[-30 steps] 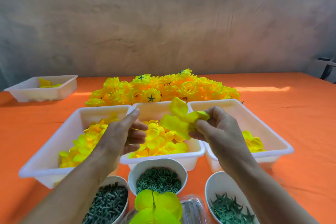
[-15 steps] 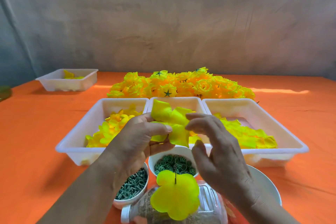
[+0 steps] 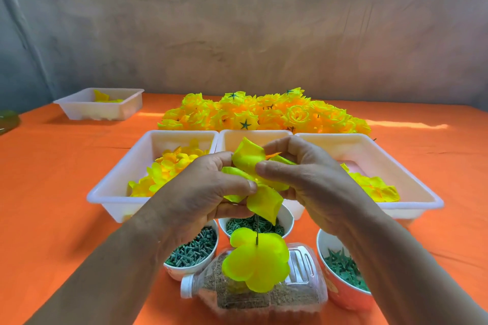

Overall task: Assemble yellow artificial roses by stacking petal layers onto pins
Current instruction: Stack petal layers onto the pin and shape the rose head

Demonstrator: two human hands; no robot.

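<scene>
The tablecloth (image 3: 47,192) is orange; the trays (image 3: 116,182) and bowls (image 3: 290,221) are white. The petal layers (image 3: 249,159) at frame centre are bright yellow; the rose pile (image 3: 264,113) above is yellow-orange with dark green stars.

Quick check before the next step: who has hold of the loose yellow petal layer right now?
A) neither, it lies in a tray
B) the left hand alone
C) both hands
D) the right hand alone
C: the left hand and the right hand both pinch the petal layer, holding it in the air above the pin.
</scene>
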